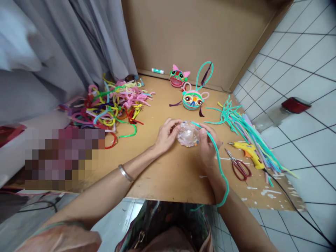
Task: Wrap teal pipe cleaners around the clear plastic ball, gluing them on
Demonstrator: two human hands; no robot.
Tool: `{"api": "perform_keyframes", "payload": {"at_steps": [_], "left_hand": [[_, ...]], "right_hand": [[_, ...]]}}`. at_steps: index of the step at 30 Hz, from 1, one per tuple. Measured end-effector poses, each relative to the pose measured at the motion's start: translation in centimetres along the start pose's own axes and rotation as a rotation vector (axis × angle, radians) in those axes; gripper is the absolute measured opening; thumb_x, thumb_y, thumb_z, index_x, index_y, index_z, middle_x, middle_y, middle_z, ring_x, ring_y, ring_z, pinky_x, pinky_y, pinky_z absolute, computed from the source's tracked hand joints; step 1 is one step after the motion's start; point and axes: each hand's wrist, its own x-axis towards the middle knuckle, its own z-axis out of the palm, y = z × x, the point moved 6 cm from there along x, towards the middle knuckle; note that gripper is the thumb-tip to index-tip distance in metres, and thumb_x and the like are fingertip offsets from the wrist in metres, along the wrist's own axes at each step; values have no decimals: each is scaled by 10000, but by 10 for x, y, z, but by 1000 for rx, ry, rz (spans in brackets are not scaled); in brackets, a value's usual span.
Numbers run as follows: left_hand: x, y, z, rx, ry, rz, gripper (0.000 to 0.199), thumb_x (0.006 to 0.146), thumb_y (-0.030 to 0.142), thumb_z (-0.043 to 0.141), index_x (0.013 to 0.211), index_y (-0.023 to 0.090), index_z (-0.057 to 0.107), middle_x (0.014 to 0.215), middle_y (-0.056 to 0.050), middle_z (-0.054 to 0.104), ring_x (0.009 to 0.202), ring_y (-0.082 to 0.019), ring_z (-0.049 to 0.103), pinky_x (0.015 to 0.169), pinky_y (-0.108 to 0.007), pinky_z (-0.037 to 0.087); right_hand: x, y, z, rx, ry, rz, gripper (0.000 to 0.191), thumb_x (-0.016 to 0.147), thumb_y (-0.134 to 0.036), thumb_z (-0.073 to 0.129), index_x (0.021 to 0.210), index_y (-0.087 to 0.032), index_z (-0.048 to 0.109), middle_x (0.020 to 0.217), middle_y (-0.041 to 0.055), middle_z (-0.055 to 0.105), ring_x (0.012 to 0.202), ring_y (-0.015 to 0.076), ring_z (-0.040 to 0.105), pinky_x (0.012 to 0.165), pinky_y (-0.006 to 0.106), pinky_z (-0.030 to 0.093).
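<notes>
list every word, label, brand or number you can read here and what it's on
None can be read.
White and green tube by the back board: label markings, too small and blurred to read.
Yellow glue gun: any marking is too small to make out.
Clear ball: no lettering visible.

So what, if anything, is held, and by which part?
The left hand holds the clear ball by its left edge; the right hand pinches the turquoise pipe cleaner near its upper end, at the ball's right side.
</notes>
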Motion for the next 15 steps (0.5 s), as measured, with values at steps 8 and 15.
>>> {"api": "perform_keyframes", "payload": {"at_steps": [8,15], "left_hand": [[-6,6,15,80,-144,9,835,684,551,802,1378,198,500,1304,-132,530,1242,-307,511,1069,-484,440],[-12,9,27,66,-166,93,922,647,295,797,1452,189,361,1409,-163,411,1345,-327,442,1137,-503,400]], "right_hand": [[-3,-3,-2,-19,1,55,255,906,-418,586,971,-215,726,953,58,774,849,213,703,810,375,569],[-6,-11,3,-17,-54,51,225,898,-389,598,957,-218,733,945,52,770,850,208,706,844,383,567]]}}
